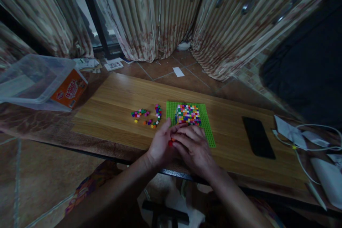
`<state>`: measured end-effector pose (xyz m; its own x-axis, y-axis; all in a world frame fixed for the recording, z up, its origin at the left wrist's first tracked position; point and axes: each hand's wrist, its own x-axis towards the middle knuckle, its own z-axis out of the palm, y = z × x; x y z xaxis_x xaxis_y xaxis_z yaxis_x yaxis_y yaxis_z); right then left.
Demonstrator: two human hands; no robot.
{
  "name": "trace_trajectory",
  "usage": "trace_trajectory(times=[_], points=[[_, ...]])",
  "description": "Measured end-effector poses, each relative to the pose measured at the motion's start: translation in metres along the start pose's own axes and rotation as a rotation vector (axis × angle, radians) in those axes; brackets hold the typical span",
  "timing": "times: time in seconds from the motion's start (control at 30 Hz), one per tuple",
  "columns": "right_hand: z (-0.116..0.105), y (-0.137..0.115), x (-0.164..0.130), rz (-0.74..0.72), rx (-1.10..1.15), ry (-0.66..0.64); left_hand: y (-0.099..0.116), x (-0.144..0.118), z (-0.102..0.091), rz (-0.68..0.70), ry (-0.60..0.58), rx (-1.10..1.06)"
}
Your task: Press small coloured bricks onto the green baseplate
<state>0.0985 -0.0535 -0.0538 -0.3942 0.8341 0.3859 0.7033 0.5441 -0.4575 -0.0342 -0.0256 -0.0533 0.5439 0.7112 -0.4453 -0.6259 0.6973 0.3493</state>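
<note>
My left hand (160, 143) is cupped, palm up, at the front edge of the green baseplate (210, 133). In it lie a few small toy bricks (170, 143), red and orange. My right hand (194, 145) comes over from the right, thumb and fingertips closed together at these bricks. Just beyond both hands, a block built of many-coloured bricks (188, 114) stands on the baseplate; the fingers cover its near lower edge. To the left, loose bricks (139, 113) lie scattered on the wooden board, some in a curved row (158, 113).
The wooden board (117, 92) carries a black phone (258, 137) at right. White cables (317, 126), papers and a white device (327, 181) lie beyond its right end. A clear plastic bin (37, 82) stands at left. Curtains (139, 17) hang behind.
</note>
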Motion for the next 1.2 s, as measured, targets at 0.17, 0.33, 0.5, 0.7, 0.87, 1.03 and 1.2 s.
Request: trace_trajectory(times=[0.17,0.33,0.5,0.7,0.87,1.03,1.2], points=[[0.003,-0.003,0.0,0.012,0.016,-0.022,-0.004,0.0,0.002,0.0,0.044,0.042],[0.001,0.005,-0.002,0.05,0.049,-0.032,-0.011,0.002,0.0,-0.003,0.15,0.08],[-0.007,0.022,-0.004,0.199,0.08,0.194,-0.011,0.001,-0.007,0.145,0.274,0.299],[0.009,0.037,0.002,0.256,0.087,0.357,-0.006,0.001,-0.007,0.279,0.276,0.428],[0.021,0.044,0.005,0.304,0.091,0.402,-0.009,0.008,-0.011,0.363,0.257,0.559],[0.019,0.043,0.005,0.32,0.084,0.399,-0.012,0.01,-0.012,0.406,0.224,0.653],[0.018,0.041,0.007,0.335,0.121,0.429,-0.014,0.01,-0.01,0.419,0.243,0.717]])
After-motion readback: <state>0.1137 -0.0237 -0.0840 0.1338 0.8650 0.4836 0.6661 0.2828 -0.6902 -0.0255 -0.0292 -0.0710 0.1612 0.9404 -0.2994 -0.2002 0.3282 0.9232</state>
